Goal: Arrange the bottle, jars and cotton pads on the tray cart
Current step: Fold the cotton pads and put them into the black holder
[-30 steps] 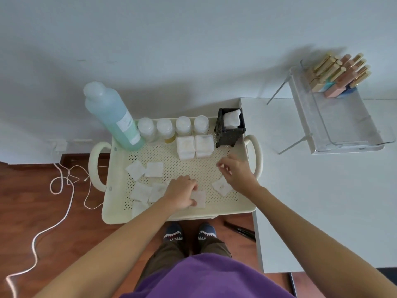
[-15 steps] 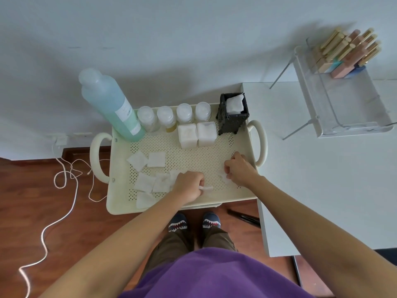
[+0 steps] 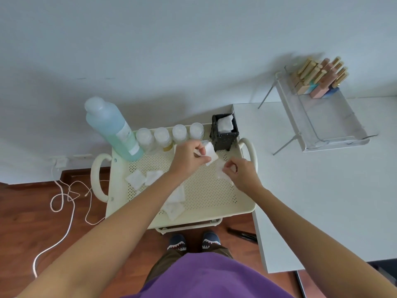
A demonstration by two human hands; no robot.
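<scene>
The cream perforated tray cart carries a tall blue-green bottle at its back left. Beside the bottle stands a row of several small clear jars. A black holder with cotton pads in it is at the back right. My left hand holds a white cotton pad over the back middle of the tray, hiding the stacks there. My right hand pinches another thin pad just to the right. Loose cotton pads lie on the left half of the tray.
A white table adjoins the cart on the right, with a clear rack holding several cosmetic bottles. White cables trail on the wooden floor at the left. A dark object lies on the floor under the table edge.
Both hands rose from the front of the tray toward its back, each carrying a cotton pad picked up there. The camera tilted so the cart sits lower in view.
</scene>
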